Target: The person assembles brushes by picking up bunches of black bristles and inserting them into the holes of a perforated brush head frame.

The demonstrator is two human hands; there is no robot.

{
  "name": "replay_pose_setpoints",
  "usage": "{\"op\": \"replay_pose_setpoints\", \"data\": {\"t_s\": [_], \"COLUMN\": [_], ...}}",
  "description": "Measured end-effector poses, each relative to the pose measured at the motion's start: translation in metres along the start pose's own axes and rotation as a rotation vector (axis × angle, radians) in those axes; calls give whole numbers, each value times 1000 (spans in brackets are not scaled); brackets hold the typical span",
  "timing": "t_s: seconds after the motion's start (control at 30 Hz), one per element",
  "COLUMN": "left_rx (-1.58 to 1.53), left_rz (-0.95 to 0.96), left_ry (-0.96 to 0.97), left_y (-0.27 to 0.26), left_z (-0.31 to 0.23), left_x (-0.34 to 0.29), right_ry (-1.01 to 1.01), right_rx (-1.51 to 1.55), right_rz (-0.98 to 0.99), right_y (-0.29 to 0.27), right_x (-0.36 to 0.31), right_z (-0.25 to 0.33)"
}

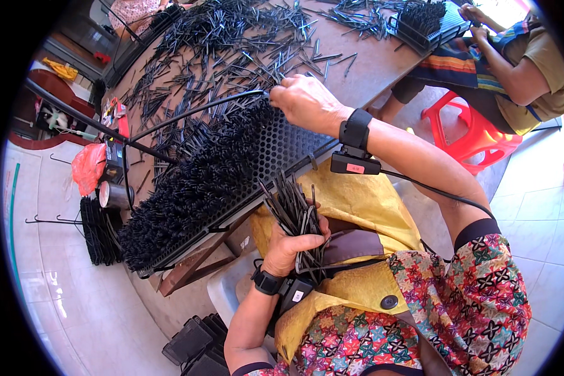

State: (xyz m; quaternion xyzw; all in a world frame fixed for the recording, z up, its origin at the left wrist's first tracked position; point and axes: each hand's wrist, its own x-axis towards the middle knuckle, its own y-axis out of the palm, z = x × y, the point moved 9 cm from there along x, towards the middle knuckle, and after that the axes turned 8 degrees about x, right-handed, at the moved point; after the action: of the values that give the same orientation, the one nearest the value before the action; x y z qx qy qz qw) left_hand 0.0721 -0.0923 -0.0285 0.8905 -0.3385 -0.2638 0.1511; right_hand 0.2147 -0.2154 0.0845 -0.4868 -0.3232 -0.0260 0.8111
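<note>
1. Head view, what is hard to see: the fingertips of the right hand (310,101) are partly hidden behind the hand itself, and any strip between them is too small to make out. The dark rim cuts off the picture's corners, and a co-worker's hands (476,19) at upper right are too small to read clearly.
2. Head view, where things lie: the black perforated board (288,141) slants along the near edge of the table (363,69). Packed black loops (191,182) cover much of it (so densely that single ones blur together), leaving bare holes below the right hand. Loose black strips (232,53) are scattered beyond the board. The end of a curved black rod (197,113) appears just beside the right fingertips.
3. Head view, fingers: the left hand (285,247) is closed around a bundle of strips (289,207), thumb across the front, ends fanning upward. The right fingers are bent and drawn together at the board's far end; whether they pinch a strip, I cannot tell.
</note>
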Motion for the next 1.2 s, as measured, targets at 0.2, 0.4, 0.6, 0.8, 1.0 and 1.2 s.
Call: {"op": "replay_pose_setpoints", "data": {"t_s": [0.2, 0.4, 0.6, 0.8, 1.0, 1.2], "left_rx": [-4, 31, 43, 99, 83, 91], "left_rz": [2, 69, 107, 87, 95, 60], "left_ry": [-15, 36, 34, -9, -11, -14], "left_y": [0, 10, 14, 15, 18, 12], "left_z": [2, -6, -7, -7, -9, -7], "left_x": [0, -3, -2, 0, 1, 0], "right_ry": [73, 321, 373, 377, 414, 893], "right_rx": [261, 1052, 1086, 1077, 1065, 1127], "right_rz": [-59, 495, 498, 492, 330, -16], "right_y": [-20, 11, 11, 11, 1, -8], "right_x": [-23, -47, -56, -59, -60, -56], "right_z": [27, 51, 57, 54, 37, -47]}}
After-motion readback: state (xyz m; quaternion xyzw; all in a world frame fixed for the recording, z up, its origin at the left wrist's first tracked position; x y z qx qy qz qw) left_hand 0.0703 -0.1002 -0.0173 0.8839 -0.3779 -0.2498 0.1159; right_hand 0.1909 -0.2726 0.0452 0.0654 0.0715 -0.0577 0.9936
